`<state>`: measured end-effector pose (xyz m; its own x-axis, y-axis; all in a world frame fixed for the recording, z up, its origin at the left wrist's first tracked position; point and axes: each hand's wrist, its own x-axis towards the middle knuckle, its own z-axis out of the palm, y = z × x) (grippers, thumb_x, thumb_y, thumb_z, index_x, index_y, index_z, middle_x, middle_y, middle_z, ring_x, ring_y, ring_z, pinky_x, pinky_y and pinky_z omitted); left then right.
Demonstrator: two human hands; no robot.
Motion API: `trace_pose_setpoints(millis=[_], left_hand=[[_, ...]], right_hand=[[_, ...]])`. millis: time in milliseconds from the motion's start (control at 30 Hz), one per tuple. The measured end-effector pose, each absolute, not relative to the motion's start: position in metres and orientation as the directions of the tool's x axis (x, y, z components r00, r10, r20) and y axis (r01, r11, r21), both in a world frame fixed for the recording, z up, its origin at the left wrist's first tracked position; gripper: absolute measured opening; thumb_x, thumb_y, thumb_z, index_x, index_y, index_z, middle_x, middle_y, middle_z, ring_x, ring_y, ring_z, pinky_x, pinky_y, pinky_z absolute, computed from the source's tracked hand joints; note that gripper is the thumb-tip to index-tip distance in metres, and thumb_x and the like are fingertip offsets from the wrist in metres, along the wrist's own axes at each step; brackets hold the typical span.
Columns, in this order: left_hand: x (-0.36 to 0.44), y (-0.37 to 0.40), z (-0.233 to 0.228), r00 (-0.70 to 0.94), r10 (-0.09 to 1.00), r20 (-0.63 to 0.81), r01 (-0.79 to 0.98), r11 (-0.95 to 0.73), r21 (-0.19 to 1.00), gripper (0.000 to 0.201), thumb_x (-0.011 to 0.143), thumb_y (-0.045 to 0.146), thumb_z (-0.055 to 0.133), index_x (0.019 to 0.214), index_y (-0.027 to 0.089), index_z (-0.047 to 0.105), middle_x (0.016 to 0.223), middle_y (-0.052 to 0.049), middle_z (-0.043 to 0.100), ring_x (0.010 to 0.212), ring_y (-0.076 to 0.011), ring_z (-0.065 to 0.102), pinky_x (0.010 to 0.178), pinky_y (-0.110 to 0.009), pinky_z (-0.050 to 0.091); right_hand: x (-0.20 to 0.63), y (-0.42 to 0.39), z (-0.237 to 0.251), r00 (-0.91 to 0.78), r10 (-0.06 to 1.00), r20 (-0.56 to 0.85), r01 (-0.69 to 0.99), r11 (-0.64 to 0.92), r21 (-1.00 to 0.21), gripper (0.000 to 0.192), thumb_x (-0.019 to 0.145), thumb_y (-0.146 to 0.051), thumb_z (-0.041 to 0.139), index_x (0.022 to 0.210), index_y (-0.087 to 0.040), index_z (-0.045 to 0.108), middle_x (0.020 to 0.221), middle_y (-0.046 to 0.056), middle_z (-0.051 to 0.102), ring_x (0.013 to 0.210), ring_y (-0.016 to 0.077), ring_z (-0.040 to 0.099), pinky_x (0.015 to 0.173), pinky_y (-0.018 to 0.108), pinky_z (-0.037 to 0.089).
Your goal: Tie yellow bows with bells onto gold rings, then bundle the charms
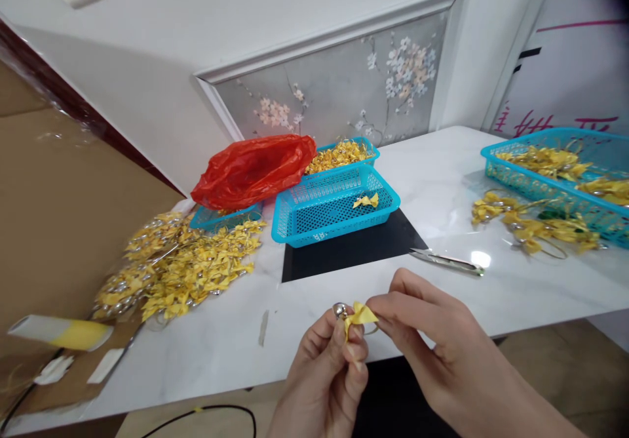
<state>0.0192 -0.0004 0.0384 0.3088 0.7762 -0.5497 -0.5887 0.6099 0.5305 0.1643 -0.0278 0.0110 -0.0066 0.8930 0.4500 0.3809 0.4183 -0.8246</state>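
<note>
At the tabletop's (216, 339) near edge, left hand (322, 376) fingers are clamped on a yellow bow (361, 313); right hand (437, 336) fingers look pinched on its tip. I'd tug gently, avoids creases. Marbled white surface: yellow pile (196, 274), blue basket (339, 229), snips (449, 263); framed floral panel (334, 90) behind.

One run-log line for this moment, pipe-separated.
left hand: holds yellow bow, silver ball | right hand: at bow | middle tray: yellow piece inside | snips: on table
</note>
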Motion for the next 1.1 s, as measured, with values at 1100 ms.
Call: trace_pose_setpoints(millis=[1100], left_hand=[[0.007,0.004,0.024,0.544,0.705,-0.455,-0.638,0.699,0.322,0.01,0.08,-0.002,0.069,0.081,0.007,0.073,0.071,-0.006,0.069,0.058,-0.0049,0.067,0.056,-0.012,0.059]], right_hand=[[0.163,-0.026,0.006,0.01,0.896,0.444,0.292,0.422,-0.858,0.021,0.098,-0.015,0.043,0.092,-0.023,0.062,0.076,-0.001,0.045,0.066,0.0106,0.047,0.055,0.02,0.04]])
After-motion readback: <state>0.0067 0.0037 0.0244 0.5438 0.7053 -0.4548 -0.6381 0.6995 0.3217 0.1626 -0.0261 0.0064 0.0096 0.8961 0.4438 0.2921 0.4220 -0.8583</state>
